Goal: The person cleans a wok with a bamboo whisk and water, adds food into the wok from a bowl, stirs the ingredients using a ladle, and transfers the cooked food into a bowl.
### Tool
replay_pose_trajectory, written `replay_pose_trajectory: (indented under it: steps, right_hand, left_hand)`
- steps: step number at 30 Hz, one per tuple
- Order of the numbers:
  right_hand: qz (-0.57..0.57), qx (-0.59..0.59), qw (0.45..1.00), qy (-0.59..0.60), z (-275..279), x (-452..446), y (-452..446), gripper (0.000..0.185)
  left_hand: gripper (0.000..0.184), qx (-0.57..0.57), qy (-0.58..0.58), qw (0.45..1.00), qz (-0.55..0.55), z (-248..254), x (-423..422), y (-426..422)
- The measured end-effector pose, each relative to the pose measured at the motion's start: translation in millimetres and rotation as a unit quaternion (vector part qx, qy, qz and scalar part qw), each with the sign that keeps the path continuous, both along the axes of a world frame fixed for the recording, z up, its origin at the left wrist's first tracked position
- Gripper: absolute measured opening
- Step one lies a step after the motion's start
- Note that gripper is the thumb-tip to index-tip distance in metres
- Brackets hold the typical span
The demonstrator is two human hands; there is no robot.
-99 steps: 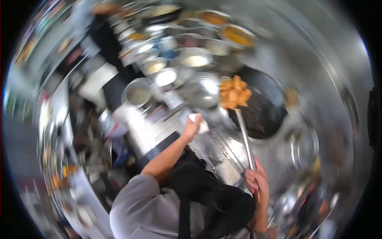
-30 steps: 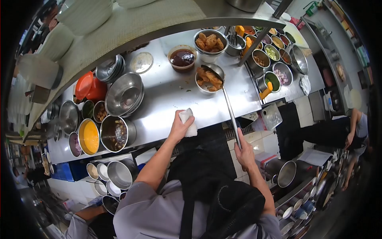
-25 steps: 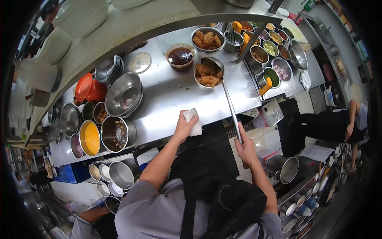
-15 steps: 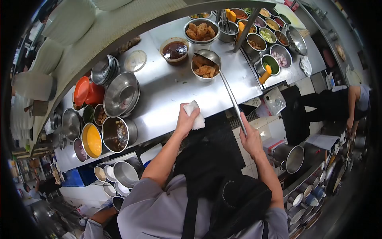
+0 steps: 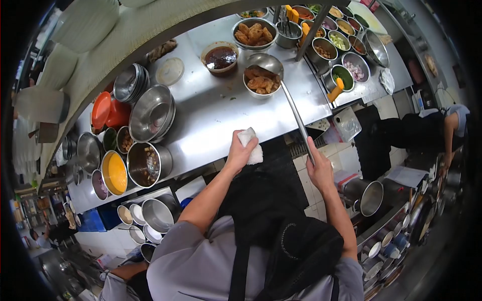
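Observation:
My left hand [image 5: 241,149] is closed around a folded white cloth [image 5: 252,146] by the counter's front edge. My right hand [image 5: 318,165] grips the long handle of a metal ladle [image 5: 296,113]. The ladle's bowl [image 5: 267,62] is tilted over the rim of a small bowl of fried pieces [image 5: 262,84]. Behind it stands a larger metal bowl [image 5: 255,34] with more fried pieces. To the left is a tub of dark red sauce [image 5: 221,58].
Metal bowls [image 5: 152,114], a yellow liquid pot [image 5: 114,172] and an orange container [image 5: 110,113] stand at the left of the steel counter [image 5: 201,120]. Ingredient pots [image 5: 339,41] fill the back right. An overhead shelf [image 5: 165,30] spans the top. A co-worker [image 5: 452,125] is at right.
The fried pieces have gone from the ladle into the small bowl, and the ladle's bowl has tipped and lifted toward the back. Earlier, the view was over a wok. My left hand keeps the cloth.

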State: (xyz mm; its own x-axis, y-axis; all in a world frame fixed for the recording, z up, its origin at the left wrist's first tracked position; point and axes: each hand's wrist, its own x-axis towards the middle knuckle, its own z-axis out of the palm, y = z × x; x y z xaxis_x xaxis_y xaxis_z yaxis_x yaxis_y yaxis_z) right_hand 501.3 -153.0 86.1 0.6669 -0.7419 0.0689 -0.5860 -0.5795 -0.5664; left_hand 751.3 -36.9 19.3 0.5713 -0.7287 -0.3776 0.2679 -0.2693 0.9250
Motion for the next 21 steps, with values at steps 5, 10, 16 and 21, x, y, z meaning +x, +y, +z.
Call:
replay_pose_trajectory:
  steps: [5, 10, 16, 21]
  right_hand:
    - [-0.010, 0.064, 0.996, -0.060, 38.5, 0.0, 1.9, 0.065]
    - [-0.009, 0.036, 0.998, -0.049, 72.4, -8.9, 17.7, 0.064]
    - [-0.018, -0.049, 0.998, 0.020, 42.9, -22.4, 35.9, 0.077]
    - [-0.023, 0.063, 0.997, -0.029, 31.6, -14.4, 30.9, 0.072]
  left_hand:
    - [0.043, -0.050, 0.161, 0.986, 0.000, -6.5, -23.6, -25.7]
    - [0.025, -0.091, 0.461, 0.882, 0.017, -16.1, -43.2, -94.4]
    - [0.015, -0.153, 0.528, 0.833, 0.064, -13.7, -42.7, -207.2]
    - [0.013, -0.349, 0.541, 0.735, -0.212, -32.6, -28.0, -193.7]
